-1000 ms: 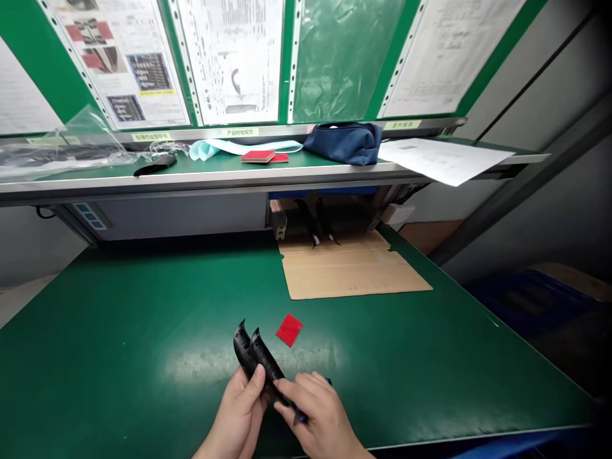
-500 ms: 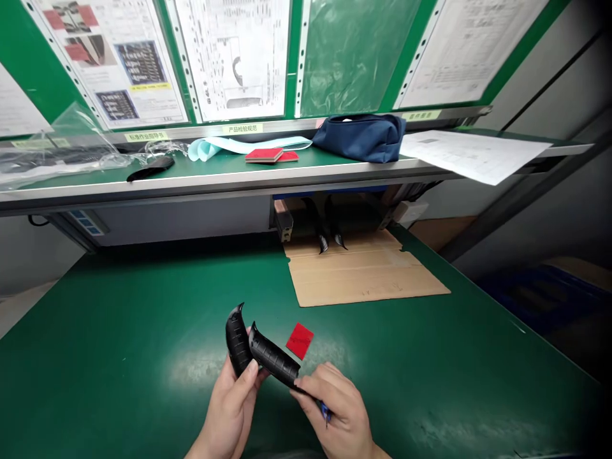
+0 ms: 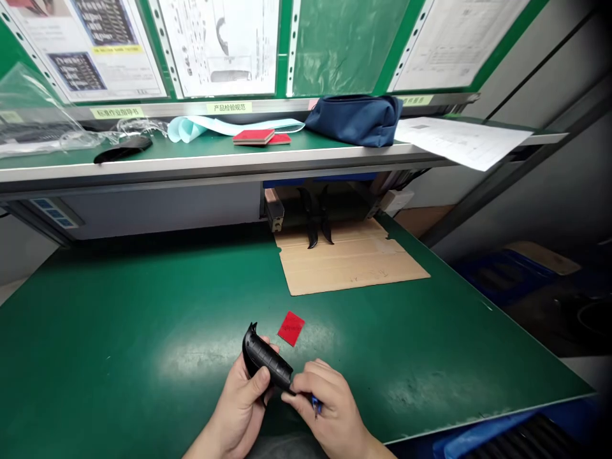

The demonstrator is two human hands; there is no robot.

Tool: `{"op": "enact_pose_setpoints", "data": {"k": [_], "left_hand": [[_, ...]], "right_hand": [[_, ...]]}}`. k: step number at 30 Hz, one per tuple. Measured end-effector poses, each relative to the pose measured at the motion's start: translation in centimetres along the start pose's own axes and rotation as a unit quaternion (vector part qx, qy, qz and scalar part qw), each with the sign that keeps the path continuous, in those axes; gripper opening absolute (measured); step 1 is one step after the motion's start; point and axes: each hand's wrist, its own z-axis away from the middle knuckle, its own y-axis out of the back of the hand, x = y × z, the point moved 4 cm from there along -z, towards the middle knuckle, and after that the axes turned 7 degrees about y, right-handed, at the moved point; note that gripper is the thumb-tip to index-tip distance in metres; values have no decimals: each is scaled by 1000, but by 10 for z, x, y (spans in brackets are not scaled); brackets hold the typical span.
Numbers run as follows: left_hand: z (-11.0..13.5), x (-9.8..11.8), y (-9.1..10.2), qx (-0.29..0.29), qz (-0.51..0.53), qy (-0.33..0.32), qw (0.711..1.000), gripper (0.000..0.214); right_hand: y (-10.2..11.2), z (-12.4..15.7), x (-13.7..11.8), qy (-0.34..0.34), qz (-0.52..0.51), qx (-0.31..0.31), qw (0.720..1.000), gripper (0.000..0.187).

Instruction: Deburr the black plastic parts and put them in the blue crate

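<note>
My left hand [image 3: 241, 398] is closed around two black curved plastic parts [image 3: 268, 360], thumb lying across the front one. They overlap, so the rear part is mostly hidden; both hooked tips point up and left. At the lower right end of the front part, my right hand [image 3: 329, 401] pinches its edge between thumb and forefinger. A small blue object [image 3: 315, 405] with a thin pointed end also sits inside the right hand, mostly covered by the fingers. Just beyond the hands, a red square pad [image 3: 291, 328] lies on the green tabletop [image 3: 143, 306].
Farther back, a cardboard sheet [image 3: 354, 261] carries several dark curved parts [image 3: 313, 223]. The shelf edge [image 3: 191, 160] runs across above; on it lie red pads [image 3: 254, 136], a navy pouch [image 3: 356, 120], a light-blue strip [image 3: 191, 127] and paper [image 3: 463, 140]. A blue bin [image 3: 459, 440] stands lower right.
The two black parts, spread apart before, now lie nearly together in my left hand. The right hand keeps its pinch. The whole view has shifted slightly.
</note>
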Motion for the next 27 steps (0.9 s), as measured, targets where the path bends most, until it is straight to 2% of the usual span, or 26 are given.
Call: {"op": "enact_pose_setpoints", "data": {"k": [3,5,7,9,14,20,27], "left_hand": [[8,9,-1,3,-50,-54,997,46],[14,15,-3,-3,-78,-91,993,51],[21,17,-5,-14,-105,-115,988,56],[27,18,-7,-22,-129,-127,983,58],[38,16,-9,-11,-130,-137,982,58],[42,13,-12,-20,-136,-138,981,56],[45,15,-7,-22,-186,-156,970,53]], "right_hand": [[4,1,3,-116,-34,-55,991,28],[10,2,-1,-150,-35,-83,985,44],[15,2,-9,-127,3,-109,986,54],[18,0,-19,-91,64,-123,986,55],[19,-8,-34,-21,161,-108,981,58],[19,-12,-33,18,223,-126,967,66],[14,-16,-31,63,258,-152,952,60]]}}
